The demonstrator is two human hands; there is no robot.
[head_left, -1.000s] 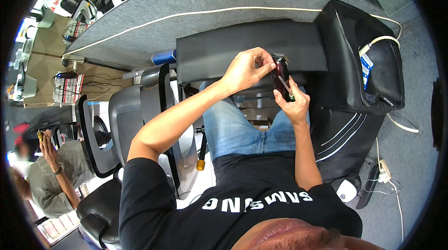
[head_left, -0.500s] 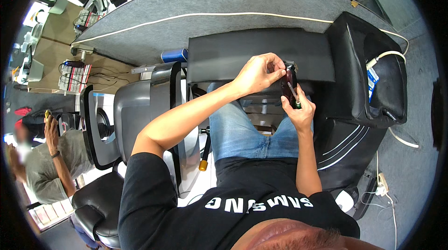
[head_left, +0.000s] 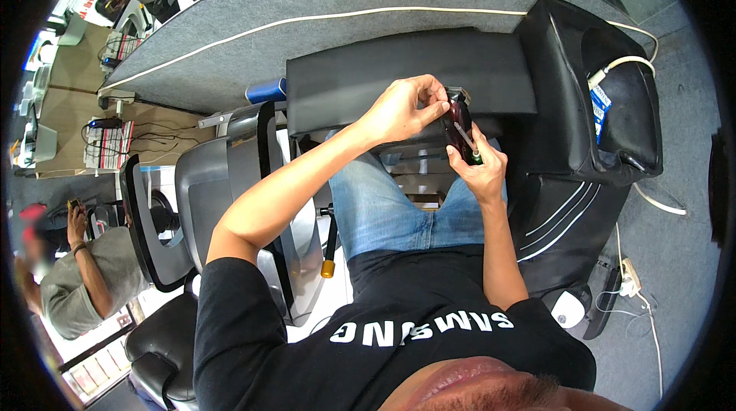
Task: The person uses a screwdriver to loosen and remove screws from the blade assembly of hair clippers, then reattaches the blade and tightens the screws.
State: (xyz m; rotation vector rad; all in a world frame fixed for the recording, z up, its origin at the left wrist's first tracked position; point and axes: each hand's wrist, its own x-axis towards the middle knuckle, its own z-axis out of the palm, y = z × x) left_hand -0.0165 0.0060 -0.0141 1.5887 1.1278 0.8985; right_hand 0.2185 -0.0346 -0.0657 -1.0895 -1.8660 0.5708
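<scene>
A dark red hair clipper (head_left: 458, 117) is held between my two hands, above the black padded bench, with its blade end pointing away from me. My left hand (head_left: 404, 108) pinches it near the blade end, thumb and fingers pressed together. Around its lower end close the thumb and fingers of my right hand (head_left: 484, 167). A thin metal shaft with a green end (head_left: 466, 139), perhaps a small screwdriver, lies along the clipper by the right thumb; its handle is mostly hidden.
The black padded bench (head_left: 399, 81) stands ahead, its armrest block (head_left: 567, 96) holding a white cable and a blue packet (head_left: 600, 113). Left are a black salon chair (head_left: 211, 189) and a blue box (head_left: 266, 90). Another person (head_left: 96, 281) sits far left.
The whole view has shifted, so the bench and hands appear slightly farther left and higher. Both hands keep their grip on the hair clipper. The other person's raised hand has moved slightly.
</scene>
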